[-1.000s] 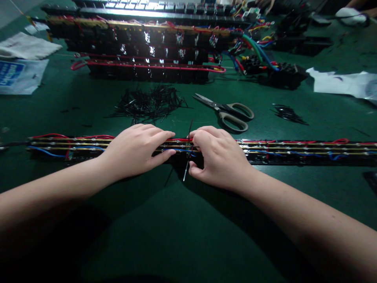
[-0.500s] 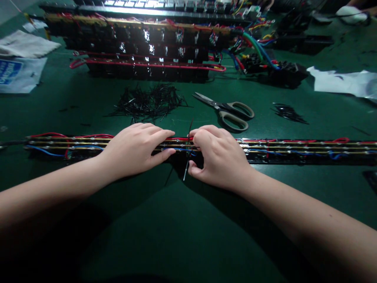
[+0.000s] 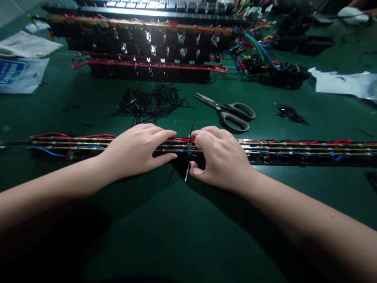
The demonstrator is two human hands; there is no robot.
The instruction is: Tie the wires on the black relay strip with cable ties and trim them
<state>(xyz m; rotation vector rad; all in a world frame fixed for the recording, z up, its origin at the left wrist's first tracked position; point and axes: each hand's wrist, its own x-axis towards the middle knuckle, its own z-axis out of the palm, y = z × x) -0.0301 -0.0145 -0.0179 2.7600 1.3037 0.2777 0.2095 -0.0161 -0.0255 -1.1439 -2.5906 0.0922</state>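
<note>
A long black strip with brass rods and red and blue wires runs across the table before me. My left hand lies over it left of the middle, thumb on the near side and fingers on the far side, gripping it. Just to the right, my right hand straddles the same strip with bent fingers. Between the hands a thin black cable tie passes around the strip; one end sticks up on the far side, the other points toward me beside my right thumb. My right fingertips are partly hidden.
Beyond the strip lie a heap of black cable ties, scissors and a smaller pile of black pieces. Stacked wired assemblies stand at the back. A printed bag and a white sheet flank them.
The whole view has shifted slightly. Both hands keep nearly the same place and pose on the strip, and the cable tie still stands between them.
</note>
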